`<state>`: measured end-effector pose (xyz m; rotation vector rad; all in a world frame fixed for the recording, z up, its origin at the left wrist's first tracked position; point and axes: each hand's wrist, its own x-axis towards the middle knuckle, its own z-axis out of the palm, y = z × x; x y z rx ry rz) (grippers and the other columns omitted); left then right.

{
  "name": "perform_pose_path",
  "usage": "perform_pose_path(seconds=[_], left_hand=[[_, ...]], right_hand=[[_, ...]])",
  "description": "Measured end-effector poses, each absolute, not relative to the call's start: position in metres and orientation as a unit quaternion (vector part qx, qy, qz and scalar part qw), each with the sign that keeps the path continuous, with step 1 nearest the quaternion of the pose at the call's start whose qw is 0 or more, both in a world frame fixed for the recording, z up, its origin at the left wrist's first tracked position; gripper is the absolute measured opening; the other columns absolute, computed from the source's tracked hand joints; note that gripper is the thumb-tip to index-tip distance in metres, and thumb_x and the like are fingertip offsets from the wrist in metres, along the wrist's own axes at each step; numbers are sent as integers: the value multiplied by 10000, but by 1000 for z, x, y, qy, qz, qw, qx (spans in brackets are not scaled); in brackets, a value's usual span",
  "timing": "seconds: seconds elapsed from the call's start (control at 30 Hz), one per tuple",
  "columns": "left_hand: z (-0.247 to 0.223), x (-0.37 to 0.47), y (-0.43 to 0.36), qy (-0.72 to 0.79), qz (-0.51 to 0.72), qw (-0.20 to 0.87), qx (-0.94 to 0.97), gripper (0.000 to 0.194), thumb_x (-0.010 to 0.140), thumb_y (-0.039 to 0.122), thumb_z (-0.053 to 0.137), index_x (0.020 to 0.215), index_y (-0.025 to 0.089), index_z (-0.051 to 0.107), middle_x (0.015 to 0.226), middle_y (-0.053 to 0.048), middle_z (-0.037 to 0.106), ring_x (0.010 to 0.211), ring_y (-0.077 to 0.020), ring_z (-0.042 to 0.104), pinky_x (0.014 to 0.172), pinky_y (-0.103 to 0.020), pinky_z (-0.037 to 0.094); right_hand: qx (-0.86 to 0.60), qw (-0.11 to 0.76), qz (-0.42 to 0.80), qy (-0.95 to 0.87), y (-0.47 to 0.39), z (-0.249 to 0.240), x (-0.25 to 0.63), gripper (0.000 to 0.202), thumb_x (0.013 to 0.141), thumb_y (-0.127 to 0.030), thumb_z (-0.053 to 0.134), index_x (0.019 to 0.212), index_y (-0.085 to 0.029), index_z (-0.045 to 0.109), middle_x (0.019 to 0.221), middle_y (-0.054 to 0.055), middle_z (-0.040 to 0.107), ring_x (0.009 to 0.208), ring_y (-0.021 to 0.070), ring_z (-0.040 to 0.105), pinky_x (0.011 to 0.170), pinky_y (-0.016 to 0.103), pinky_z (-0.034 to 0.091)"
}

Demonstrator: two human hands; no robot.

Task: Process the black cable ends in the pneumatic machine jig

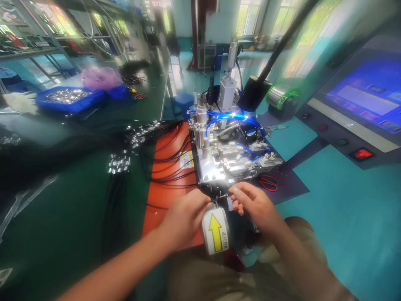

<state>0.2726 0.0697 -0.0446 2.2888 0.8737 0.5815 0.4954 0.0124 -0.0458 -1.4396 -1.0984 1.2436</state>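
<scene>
My left hand (191, 213) pinches a black cable just above a white plate with a yellow arrow (215, 234). From the cable's end, thin colored wires (223, 195) fan across to my right hand (253, 205), whose thumb and forefinger are closed on their tips. Directly beyond both hands stands a metal machine (216, 163) with cylinders and blue air tubes (234, 117). Several black cables (172, 179) run over the orange surface (166, 142) to the left of the machine.
Bundles of black cables with shiny metal ends (119, 163) lie on the green table. A blue tray (72, 100) of metal parts is at the far left, near another person's gloved hand (20, 102). Red-handled scissors (268, 183) and a control screen (366, 92) are on the right.
</scene>
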Motion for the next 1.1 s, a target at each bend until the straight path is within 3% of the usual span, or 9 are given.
perform_pose_path(seconds=[0.2,0.53,0.8,1.1], left_hand=[[-46,272,71,329,211,308,867,134,984,230,474,976,214,607,872,4,594,788,-119,550,703,-231,416],[-45,271,74,356,199,252,878,205,977,231,474,960,203,676,876,-24,535,751,-125,535,679,-230,443],[-45,269,79,334,207,201,897,307,925,84,446,1004,199,719,781,-14,533,673,-116,526,605,-199,429],[-45,270,81,337,211,177,900,328,914,68,434,983,194,729,770,-16,520,668,-115,526,592,-191,419]], right_hand=[[-588,401,484,-509,21,-47,493,272,967,-451,546,855,-207,588,683,-37,549,580,121,514,562,239,417],[-611,399,470,-496,22,-60,479,286,976,-430,514,792,-211,531,610,-56,447,561,127,411,518,232,330],[-615,430,459,-475,23,-74,470,289,962,-426,520,786,-200,553,707,-28,516,647,145,470,599,246,381],[-617,439,463,-461,23,-81,467,288,964,-434,515,802,-201,560,716,-26,526,638,144,473,626,252,410]])
